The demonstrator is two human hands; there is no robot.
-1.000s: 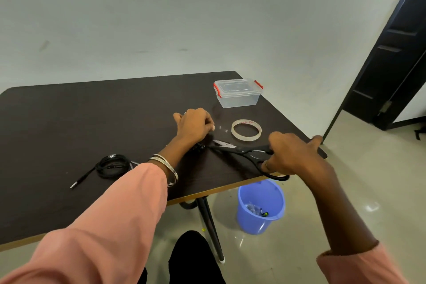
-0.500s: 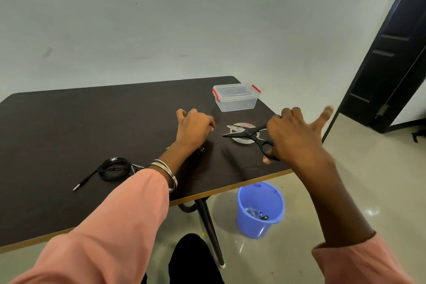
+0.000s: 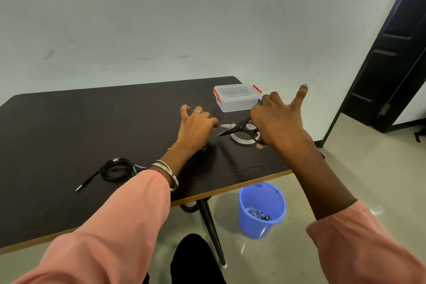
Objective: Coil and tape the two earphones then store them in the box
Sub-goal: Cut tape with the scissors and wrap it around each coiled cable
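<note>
Right hand (image 3: 276,120) grips black scissors (image 3: 239,127), blades apart, above the tape roll (image 3: 242,140). Left hand (image 3: 196,125) rests on the surface (image 3: 69,127), fingers curled; what they hold is hidden. One coiled earphone (image 3: 115,168) lies near the left sleeve. The box (image 3: 237,98) stands closed behind.

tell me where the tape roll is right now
In the head view the tape roll lies flat on the table, right of centre near the front edge, just below the scissors held in the right hand, in front of the plastic box.
</note>
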